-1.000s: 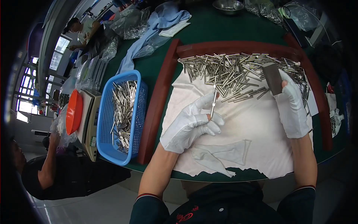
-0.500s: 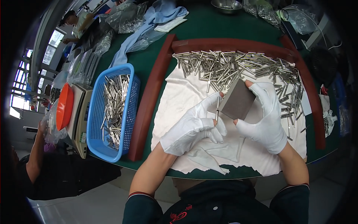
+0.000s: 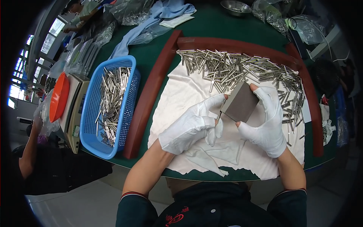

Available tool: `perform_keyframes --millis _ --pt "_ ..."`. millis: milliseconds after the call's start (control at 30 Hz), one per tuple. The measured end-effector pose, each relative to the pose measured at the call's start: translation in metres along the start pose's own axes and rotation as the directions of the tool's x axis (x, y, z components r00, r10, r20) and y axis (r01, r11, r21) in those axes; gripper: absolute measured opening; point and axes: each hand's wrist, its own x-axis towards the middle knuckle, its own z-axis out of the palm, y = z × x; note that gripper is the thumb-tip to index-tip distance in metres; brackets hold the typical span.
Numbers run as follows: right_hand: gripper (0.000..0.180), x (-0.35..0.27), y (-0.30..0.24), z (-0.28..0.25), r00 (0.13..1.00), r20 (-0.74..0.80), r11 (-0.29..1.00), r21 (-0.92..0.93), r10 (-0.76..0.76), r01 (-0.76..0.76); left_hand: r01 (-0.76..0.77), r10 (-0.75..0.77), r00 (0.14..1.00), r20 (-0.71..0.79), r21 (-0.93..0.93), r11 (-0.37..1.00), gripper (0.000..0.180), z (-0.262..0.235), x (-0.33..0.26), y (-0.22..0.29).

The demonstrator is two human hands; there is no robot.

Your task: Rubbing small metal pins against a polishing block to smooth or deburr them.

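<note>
My left hand [image 3: 189,126], in a white glove with bare fingertips, pinches a thin metal pin [image 3: 219,114] between thumb and forefinger. Its other fingers curl beneath. Across from it, my right hand [image 3: 267,125], gloved the same way, grips a dark grey-brown rectangular block [image 3: 242,105], which looks like an abrasive block, between thumb and fingers. The pin lies slantwise at the block's left edge; whether the two touch I cannot tell. Beneath both hands spreads a pale cloth [image 3: 166,109]. Loose metal pins [image 3: 227,68] lie heaped along its far and right sides.
A dark red raised frame [image 3: 153,90] borders the cloth on the left, far and right sides. Left of it stands a blue basket [image 3: 85,125] of pins, then a scale with an orange tray [image 3: 59,96]. A metal bowl [image 3: 235,7] sits far back. Another person's arm [image 3: 32,145] shows at left.
The pin has tilted from nearly upright to a slant beside the block. My left hand has turned slightly, while the right keeps its grip. The whole view has shifted a little.
</note>
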Motion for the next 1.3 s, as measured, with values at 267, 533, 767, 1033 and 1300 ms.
perform_keyframes --millis 267,533,767,1033,1300 --pt "0.076 0.0 0.0 -0.002 0.999 0.026 0.999 0.025 0.02 -0.02 -0.008 0.007 0.999 -0.041 -0.014 1.0 0.069 -0.005 0.0 -0.004" --pt "0.076 0.0 -0.002 -0.002 0.999 0.019 0.999 0.019 0.026 -0.026 -0.023 0.024 0.999 -0.044 0.037 0.999 0.068 -0.001 0.0 -0.004" --pt "0.075 0.0 0.0 -0.003 1.0 0.017 1.0 -0.004 -0.01 0.01 0.009 -0.008 1.0 -0.014 0.042 0.999 0.071 0.001 0.002 -0.003" --pt "0.079 0.003 -0.006 -0.004 0.998 0.002 0.998 0.002 -0.062 0.062 0.042 -0.037 0.997 0.068 -0.071 0.997 0.048 0.014 0.0 0.001" --pt "0.078 0.002 -0.008 -0.007 0.999 0.014 0.999 0.0 -0.052 0.052 0.026 -0.017 0.994 0.112 -0.081 0.996 0.053 0.006 -0.002 0.002"
